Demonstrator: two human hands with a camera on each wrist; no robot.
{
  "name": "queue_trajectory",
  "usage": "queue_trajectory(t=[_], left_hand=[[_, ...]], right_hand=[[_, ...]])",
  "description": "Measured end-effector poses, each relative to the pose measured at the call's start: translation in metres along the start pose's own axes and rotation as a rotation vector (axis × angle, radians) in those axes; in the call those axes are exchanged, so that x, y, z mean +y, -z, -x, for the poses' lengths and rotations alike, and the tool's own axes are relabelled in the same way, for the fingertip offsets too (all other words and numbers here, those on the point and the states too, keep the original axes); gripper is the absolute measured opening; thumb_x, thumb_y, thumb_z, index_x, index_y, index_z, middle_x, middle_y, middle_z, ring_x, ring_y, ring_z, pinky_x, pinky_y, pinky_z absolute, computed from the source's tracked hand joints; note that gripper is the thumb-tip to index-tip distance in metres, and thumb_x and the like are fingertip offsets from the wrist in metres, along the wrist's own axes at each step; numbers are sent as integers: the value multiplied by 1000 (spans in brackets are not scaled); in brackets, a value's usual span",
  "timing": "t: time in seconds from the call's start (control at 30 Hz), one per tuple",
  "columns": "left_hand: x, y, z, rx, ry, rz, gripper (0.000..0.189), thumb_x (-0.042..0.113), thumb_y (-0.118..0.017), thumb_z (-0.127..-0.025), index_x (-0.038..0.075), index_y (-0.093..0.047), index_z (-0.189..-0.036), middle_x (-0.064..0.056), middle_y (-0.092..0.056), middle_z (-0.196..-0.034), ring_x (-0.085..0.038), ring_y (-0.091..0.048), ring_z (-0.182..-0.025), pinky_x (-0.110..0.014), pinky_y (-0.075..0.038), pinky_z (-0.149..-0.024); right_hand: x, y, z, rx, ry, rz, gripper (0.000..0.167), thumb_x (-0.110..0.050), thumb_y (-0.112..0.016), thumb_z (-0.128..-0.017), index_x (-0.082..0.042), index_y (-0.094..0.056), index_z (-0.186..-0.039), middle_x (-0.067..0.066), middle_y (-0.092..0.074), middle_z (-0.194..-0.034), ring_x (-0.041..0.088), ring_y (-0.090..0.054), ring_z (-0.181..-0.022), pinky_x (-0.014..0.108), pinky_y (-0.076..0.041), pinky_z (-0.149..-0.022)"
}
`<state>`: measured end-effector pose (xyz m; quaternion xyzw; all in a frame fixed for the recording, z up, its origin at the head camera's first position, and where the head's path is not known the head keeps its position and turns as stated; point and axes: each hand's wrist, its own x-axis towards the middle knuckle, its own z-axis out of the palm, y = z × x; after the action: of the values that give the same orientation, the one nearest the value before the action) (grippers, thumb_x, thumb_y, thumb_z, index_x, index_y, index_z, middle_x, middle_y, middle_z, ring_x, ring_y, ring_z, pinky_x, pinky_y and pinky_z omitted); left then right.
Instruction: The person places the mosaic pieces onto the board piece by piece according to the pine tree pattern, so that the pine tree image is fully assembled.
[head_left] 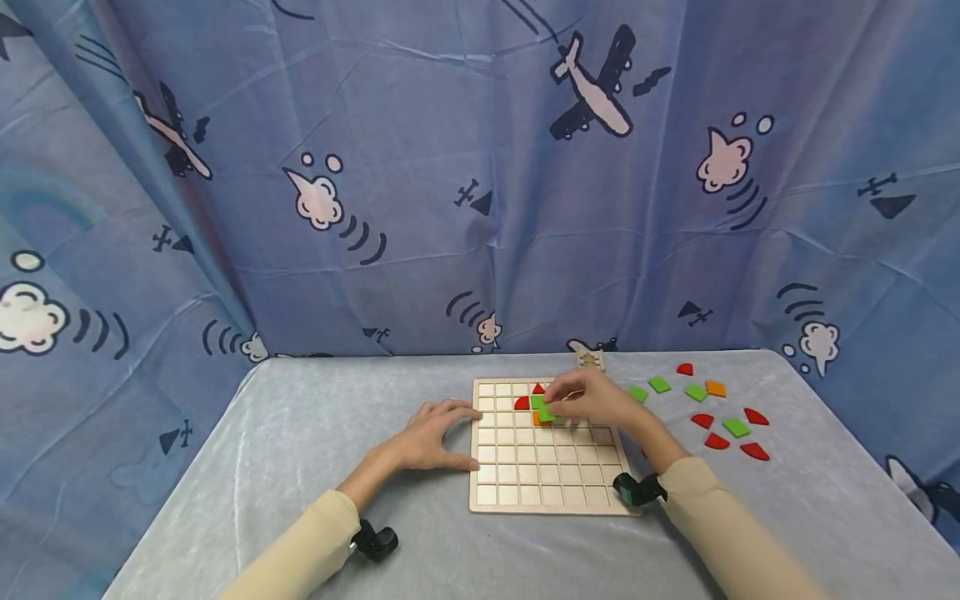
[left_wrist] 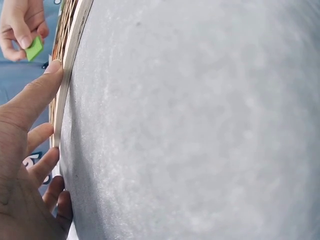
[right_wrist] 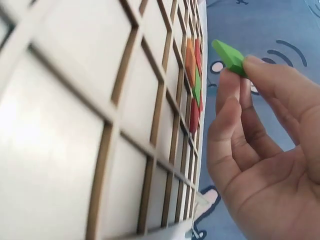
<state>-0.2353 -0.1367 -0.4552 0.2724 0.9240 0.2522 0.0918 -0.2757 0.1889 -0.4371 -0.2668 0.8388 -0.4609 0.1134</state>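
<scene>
A square wooden grid board (head_left: 551,477) lies on the table. My left hand (head_left: 433,437) touches its left edge, thumb and fingers spread apart along the rim. Above the board, the thumb and fingertips of my right hand (head_left: 596,400) pinch a green square tile (right_wrist: 230,57), which is tilted and off the grid in the right wrist view. Below it, in the upper cells, sit a red quarter-round tile (head_left: 521,403), a red piece (head_left: 538,388), a green tile (right_wrist: 196,90) and an orange tile (right_wrist: 190,62). Fingers partly cover that cluster in the head view.
Loose tiles lie scattered right of the board, among them a green square (head_left: 737,427), a red quarter-round (head_left: 755,451) and an orange square (head_left: 716,388). A small pale wooden item (head_left: 590,359) sits behind the board. A patterned blue curtain (head_left: 420,183) hangs behind the table.
</scene>
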Motion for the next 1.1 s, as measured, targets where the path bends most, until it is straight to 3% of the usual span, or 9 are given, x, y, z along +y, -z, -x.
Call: queue_trajectory(t=[0.13, 0.27, 0.5, 0.73, 1.1], left_hand=[[0, 0, -1, -2, 3, -3, 77, 55, -79, -76, 29, -50, -143, 0, -42, -154, -35, -37, -137, -60, -31, -111], [-1, -1, -1, -5, 5, -2, 77, 56, -78, -77, 30, -50, -143, 0, -42, -154, -34, -37, -137, -60, -32, -111], [-2, -1, -1, -7, 7, 0, 77, 57, -78, -77, 30, -50, -143, 0, -42, -154, -34, -37, -137, -60, -32, -110], [-2, -1, -1, -4, 6, 1, 77, 56, -78, -77, 30, -50, -143, 0, -41, -155, -34, -38, -136, -60, -32, -110], [-2, -2, -1, -6, 8, -1, 77, 56, -78, -77, 30, -50, -143, 1, -41, -155, -32, -38, -136, -59, -33, -110]], right_hand=[[-1, -6, -6, -3, 14, -34, 16, -13, -73, -89, -4, -73, -102, 16, -73, -99, 28, -67, -75, 39, -57, -64], [-4, -13, -11, -5, 5, -62, 14, -10, -74, -87, 0, -72, -98, 20, -71, -92, 26, -62, -64, 36, -54, -57], [-10, -23, -18, 10, -14, 31, 11, -8, -74, -87, -1, -73, -95, 17, -73, -99, 15, -63, -79, 27, -54, -66], [-15, -27, -20, 1, -88, -18, 12, -5, -73, -87, 2, -73, -97, 19, -72, -99, 22, -69, -74, 35, -59, -64], [-14, -30, -23, -12, -69, -2, 11, -4, -72, -87, 4, -72, -95, 20, -72, -86, 22, -66, -66, 36, -56, -61]])
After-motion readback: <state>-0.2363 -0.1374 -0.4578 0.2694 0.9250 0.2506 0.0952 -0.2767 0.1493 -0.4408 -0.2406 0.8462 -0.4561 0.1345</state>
